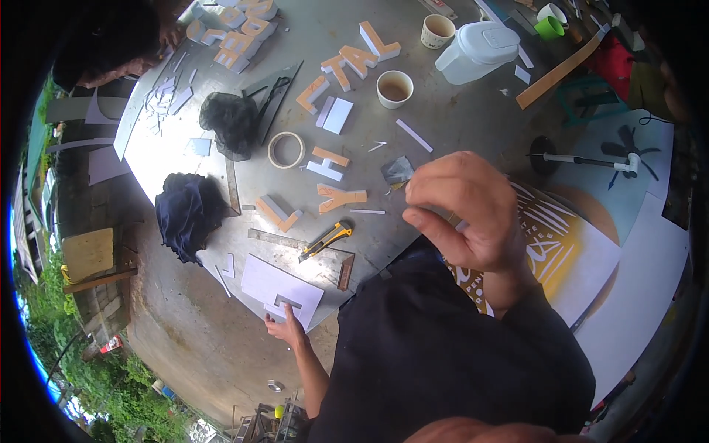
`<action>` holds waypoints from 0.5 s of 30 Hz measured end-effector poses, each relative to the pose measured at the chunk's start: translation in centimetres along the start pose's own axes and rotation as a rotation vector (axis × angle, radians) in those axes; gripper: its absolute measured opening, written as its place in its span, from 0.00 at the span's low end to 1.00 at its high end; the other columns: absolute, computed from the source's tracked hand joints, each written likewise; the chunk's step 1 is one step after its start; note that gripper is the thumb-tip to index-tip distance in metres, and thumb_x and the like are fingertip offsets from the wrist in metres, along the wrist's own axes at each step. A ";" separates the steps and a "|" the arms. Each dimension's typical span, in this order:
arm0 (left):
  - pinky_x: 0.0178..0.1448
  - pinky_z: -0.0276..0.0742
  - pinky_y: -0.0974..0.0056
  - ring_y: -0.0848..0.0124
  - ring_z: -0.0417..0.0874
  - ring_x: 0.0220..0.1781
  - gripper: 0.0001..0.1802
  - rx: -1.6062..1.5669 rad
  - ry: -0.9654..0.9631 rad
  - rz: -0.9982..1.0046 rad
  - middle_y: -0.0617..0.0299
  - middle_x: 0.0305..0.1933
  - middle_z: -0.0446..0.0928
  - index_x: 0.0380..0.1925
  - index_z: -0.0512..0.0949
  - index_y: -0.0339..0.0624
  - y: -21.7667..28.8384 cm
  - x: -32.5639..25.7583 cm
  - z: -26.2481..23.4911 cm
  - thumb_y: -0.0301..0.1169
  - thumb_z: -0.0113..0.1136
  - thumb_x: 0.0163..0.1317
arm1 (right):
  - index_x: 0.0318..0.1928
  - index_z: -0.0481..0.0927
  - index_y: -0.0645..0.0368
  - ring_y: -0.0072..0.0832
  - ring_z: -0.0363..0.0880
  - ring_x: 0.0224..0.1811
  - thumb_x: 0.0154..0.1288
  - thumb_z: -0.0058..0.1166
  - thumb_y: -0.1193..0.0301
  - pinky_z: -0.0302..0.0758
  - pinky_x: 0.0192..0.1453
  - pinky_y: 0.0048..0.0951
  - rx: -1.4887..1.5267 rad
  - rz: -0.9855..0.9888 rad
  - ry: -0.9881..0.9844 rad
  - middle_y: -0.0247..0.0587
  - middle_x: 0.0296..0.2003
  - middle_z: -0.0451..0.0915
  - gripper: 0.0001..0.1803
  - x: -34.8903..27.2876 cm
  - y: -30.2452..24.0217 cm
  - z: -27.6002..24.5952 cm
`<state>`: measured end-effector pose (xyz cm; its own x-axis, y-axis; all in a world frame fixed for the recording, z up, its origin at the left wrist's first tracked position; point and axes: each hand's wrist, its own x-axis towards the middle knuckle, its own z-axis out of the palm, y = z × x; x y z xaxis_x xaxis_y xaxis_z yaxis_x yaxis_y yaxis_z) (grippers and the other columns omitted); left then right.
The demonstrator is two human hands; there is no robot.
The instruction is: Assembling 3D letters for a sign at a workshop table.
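Observation:
My left hand [286,328] grips the near edge of a white sheet [277,280] with a small notch cut in it, at the table's near corner. My right hand [473,210] is raised in front of me at the right, fingers curled toward the thumb. A thin sliver shows between them, too small to name. Beyond the sheet lies a yellow and black utility knife [327,241], beside a metal ruler [277,238]. Foam letters with tan faces lie farther off: an L shape [278,214], a Y shape [341,197] and an H shape [327,164].
A roll of tape [286,150], dark blue cloth [190,215] and black plastic bag [227,122] lie at left. A cup of brown drink [394,89] and a white pitcher [478,52] stand at back. Another person's hand [170,33] is at far left.

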<state>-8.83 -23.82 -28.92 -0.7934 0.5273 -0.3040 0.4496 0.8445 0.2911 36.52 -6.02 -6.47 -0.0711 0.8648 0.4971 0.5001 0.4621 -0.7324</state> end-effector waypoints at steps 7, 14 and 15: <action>0.74 0.54 0.46 0.47 0.60 0.70 0.45 0.154 0.111 0.197 0.44 0.66 0.61 0.66 0.63 0.35 4.9 -4.8 0.2 0.45 0.74 0.55 | 0.42 0.79 0.61 0.44 0.81 0.44 0.59 0.66 0.73 0.76 0.49 0.39 -0.095 0.371 0.075 0.45 0.38 0.82 0.12 4.0 15.5 2.4; 0.74 0.54 0.46 0.49 0.60 0.70 0.42 0.162 0.169 0.217 0.45 0.64 0.63 0.65 0.64 0.34 7.6 -7.3 0.3 0.42 0.74 0.56 | 0.49 0.80 0.60 0.47 0.78 0.54 0.61 0.66 0.60 0.72 0.60 0.42 -0.525 0.495 -0.036 0.48 0.49 0.81 0.21 7.4 32.6 7.3; 0.74 0.54 0.46 0.49 0.60 0.70 0.42 0.168 0.170 0.213 0.45 0.64 0.63 0.65 0.64 0.34 8.2 -7.5 0.4 0.42 0.74 0.56 | 0.49 0.80 0.60 0.47 0.78 0.54 0.61 0.66 0.60 0.72 0.60 0.42 -0.520 0.499 -0.041 0.48 0.49 0.81 0.21 7.5 34.1 7.8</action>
<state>0.97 -20.85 -24.58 -0.7250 0.6825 -0.0920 0.6633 0.7280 0.1732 46.33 17.72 -31.34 0.2456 0.9597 0.1363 0.8267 -0.1340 -0.5465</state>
